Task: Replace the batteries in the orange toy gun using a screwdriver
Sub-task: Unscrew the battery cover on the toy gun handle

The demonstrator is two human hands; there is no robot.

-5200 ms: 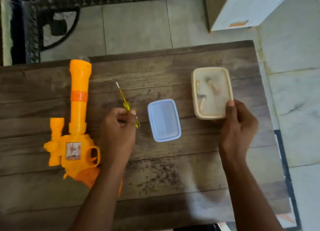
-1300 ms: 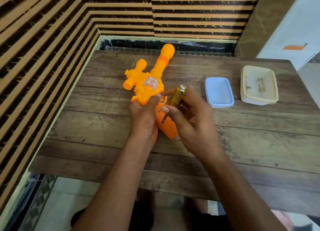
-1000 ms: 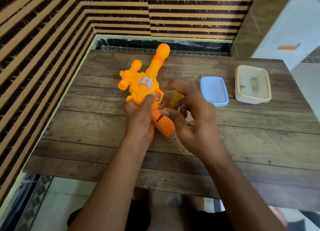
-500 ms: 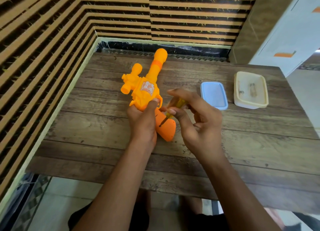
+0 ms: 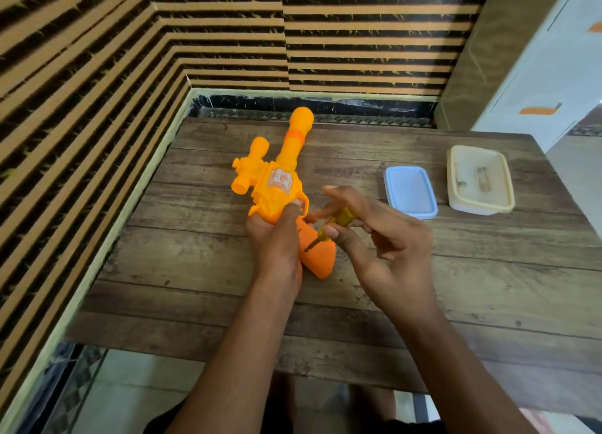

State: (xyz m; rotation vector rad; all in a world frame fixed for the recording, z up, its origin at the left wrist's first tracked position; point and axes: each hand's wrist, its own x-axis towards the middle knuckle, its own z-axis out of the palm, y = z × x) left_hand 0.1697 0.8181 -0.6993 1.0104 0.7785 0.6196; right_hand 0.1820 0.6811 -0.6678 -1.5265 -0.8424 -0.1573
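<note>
1. Nearest, the person's two forearms reached in over the near edge of the wooden table (image 5: 195, 270).
2. The left hand (image 5: 277, 241) was wrapped round the orange toy gun (image 5: 277, 189) where the body meets the grip. Its thumb pressed on the body beside the trigger guard.
3. Just to its right, the right hand (image 5: 387, 241) pinched the yellow-handled screwdriver (image 5: 344, 217) between thumb and fingers. The shaft slanted down to the left, with its tip on the face of the gun's grip. The two hands were close together; whether they touched could not be told.
4. The gun lay flat, left of the table's middle, with its grip toward the near side and its barrel reaching almost to the far edge.
5. Right of the hands a blue lid (image 5: 410, 192) lay flat. Just beside it, farther right, stood an open cream container (image 5: 456, 179) holding a few small items too blurred to make out.
6. Farthest, a striped wall (image 5: 358, 42) ran along the left and far sides, and a white cabinet (image 5: 553, 75) stood at the far right.
</note>
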